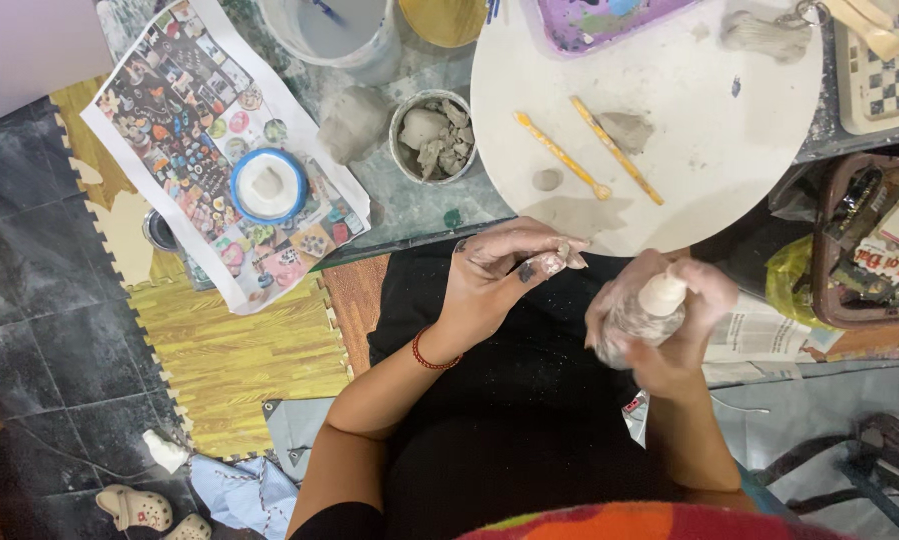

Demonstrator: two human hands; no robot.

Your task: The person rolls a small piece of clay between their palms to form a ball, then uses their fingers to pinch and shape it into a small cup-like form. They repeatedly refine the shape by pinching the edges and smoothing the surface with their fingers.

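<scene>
Clay-smeared spray bottle (644, 315), white nozzle

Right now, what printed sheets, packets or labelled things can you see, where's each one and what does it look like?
Printed sheet: on the table, left; white, covered in small colourful pictures.
Packets: in a brown basket, far right; white, red lettering.
Newspaper: under the basket, by the right hand; grey print.
Bottle: in the right hand; no label visible.
</scene>
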